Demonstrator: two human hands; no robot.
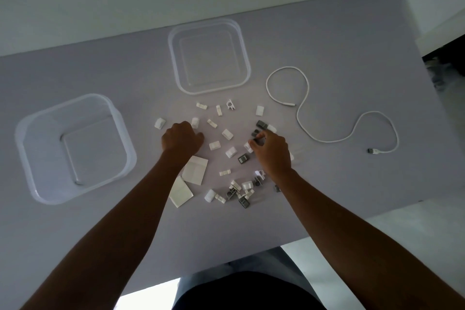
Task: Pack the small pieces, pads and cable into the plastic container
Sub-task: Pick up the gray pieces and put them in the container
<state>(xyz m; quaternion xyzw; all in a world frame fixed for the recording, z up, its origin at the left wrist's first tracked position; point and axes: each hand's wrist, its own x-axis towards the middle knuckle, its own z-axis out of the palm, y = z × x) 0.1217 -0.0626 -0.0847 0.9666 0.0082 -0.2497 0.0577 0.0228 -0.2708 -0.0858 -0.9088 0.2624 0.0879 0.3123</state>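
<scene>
Pads [195, 170] behind left fingers [192, 131], curled, contents unclear; right fingers [258, 139] pinching pieces [254, 142], gathering for container [75, 148].

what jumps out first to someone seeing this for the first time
Two bare arms reach into a scatter of small white and grey pieces mid-table; the right hand pinches one, the left hand is curled among them. Two clear containers stand empty: one beyond the pieces, one far left. A white cable snakes along the right.
</scene>
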